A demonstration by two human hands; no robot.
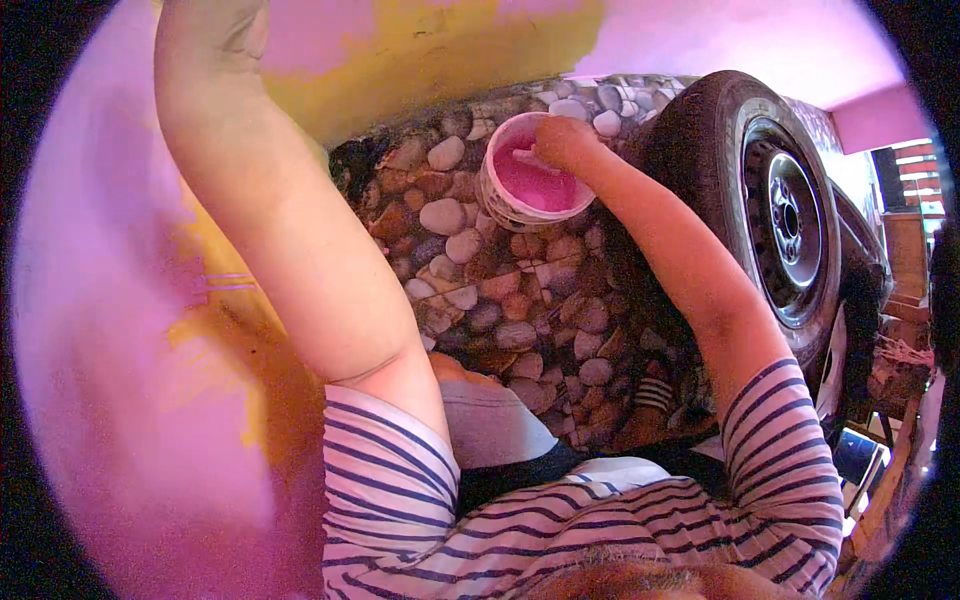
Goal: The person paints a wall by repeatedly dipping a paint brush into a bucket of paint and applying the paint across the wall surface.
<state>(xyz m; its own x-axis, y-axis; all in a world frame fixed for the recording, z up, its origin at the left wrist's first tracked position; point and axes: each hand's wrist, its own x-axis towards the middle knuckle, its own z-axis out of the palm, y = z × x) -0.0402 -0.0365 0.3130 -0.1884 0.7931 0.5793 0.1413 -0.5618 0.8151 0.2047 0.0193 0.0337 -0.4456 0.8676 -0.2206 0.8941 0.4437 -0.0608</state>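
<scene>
My right hand is at the far rim of a white bucket, its fingers bent and closed. A pale piece shows by the fingertips, too small to name. Inside the bucket is bright pink paint. My left arm stretches up along the wall at the left and leaves the picture at the top edge, so the left hand and its fingers are out of sight. The wall beside that arm carries pink paint over yellow-ochre patches.
To the right of the bucket stands a car tyre on a dark steel rim. The floor has a pebble pattern. My foot in a striped sandal is near the tyre. Wooden pieces are at the far right.
</scene>
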